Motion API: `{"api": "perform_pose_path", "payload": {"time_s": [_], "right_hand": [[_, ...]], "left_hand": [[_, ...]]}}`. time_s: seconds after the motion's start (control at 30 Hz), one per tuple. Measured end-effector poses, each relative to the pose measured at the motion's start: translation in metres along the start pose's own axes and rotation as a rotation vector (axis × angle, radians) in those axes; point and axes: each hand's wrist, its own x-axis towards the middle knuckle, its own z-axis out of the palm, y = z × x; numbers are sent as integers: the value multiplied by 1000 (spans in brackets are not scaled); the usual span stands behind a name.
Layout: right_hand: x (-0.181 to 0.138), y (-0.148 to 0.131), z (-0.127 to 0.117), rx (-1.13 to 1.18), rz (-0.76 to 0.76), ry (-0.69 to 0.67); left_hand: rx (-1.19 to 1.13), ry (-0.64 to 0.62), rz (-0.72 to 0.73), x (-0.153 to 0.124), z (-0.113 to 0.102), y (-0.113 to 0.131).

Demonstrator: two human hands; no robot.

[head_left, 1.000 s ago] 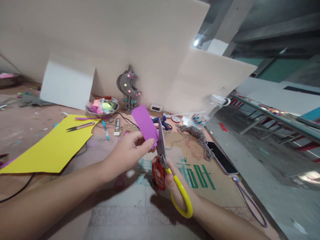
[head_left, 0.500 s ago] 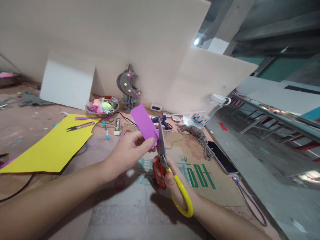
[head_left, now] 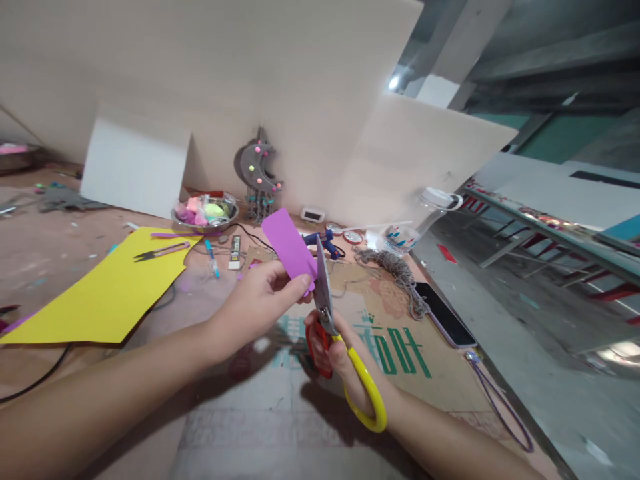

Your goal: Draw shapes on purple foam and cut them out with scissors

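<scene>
Between the thumb and fingers of my left hand is a strip of purple paper, tilted up to the left with a rounded top. My right hand grips a pair of scissors with one red and one yellow handle. The scissor blades point upward and lie against the right edge of the purple paper, close to my left fingertips. Whether the blades are fully closed is hard to make out. Below both hands lies a cardboard sheet with green printed characters.
At left, thread snips lie on a yellow sheet. Behind stand a metal bowl of coloured clay, a grey moon ornament and a blue glue gun. Grey yarn, a phone and a plastic jug are at right.
Almost nothing differs. Both hands, the purple paper and the scissors keep nearly the same place, with only a slight shift of the view.
</scene>
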Motion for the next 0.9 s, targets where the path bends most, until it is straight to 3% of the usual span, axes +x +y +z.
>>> {"api": "perform_pose_path", "payload": {"time_s": [0.53, 0.9], "right_hand": [[0, 1, 1, 74, 60, 16], [0, 3, -1, 70, 66, -1]], "left_hand": [[-3, -39, -1, 3, -3, -3], [39, -56, 91, 7, -10, 4]]}}
